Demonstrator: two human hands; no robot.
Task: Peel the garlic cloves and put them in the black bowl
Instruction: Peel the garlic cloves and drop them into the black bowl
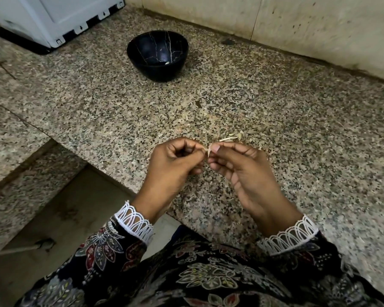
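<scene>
A small garlic clove with pale skin sits between my two hands, just above the counter's front part. My left hand pinches it with curled fingers from the left. My right hand pinches it from the right, thumbnail against the skin. Most of the clove is hidden by my fingertips. The black bowl, with thin white crack-like lines, stands farther back on the counter, and a pale peeled clove lies at its bottom.
Loose garlic skins lie on the speckled granite counter just beyond my right hand. A white appliance stands at the back left. A tiled wall runs behind. The counter's edge drops to the floor at lower left.
</scene>
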